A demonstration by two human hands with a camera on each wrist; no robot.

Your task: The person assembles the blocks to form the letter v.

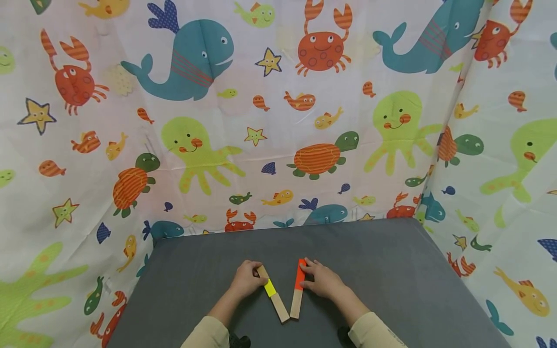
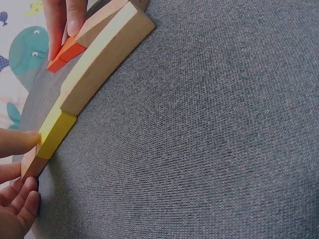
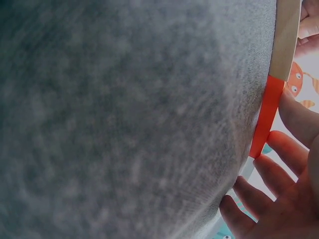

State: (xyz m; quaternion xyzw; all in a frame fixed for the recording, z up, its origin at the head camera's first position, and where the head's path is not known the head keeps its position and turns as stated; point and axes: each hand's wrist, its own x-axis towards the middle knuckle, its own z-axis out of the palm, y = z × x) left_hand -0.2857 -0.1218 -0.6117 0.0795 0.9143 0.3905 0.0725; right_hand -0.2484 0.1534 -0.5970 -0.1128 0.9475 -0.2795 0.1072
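Two rows of wooden blocks lie on the grey cloth, their near ends close together in a V. The left row has a plain block (image 1: 262, 272) at its far end, a yellow block (image 1: 270, 288) in the middle and a longer plain block (image 2: 102, 59) nearest me. My left hand (image 1: 247, 279) holds the far end, thumb by the yellow block and fingers at the plain one. The right row has an orange-red part (image 1: 300, 275) beyond a plain block (image 1: 296, 304). My right hand (image 1: 323, 279) grips the orange-red part, thumb on its side and fingertips toward its far end.
A grey cloth-covered table (image 1: 200, 270) spreads around the hands. Behind it and at the sides hangs a white curtain (image 1: 278, 193) printed with sea animals. Small dark objects (image 1: 239, 341) show under the sleeves at the near edge of the head view.
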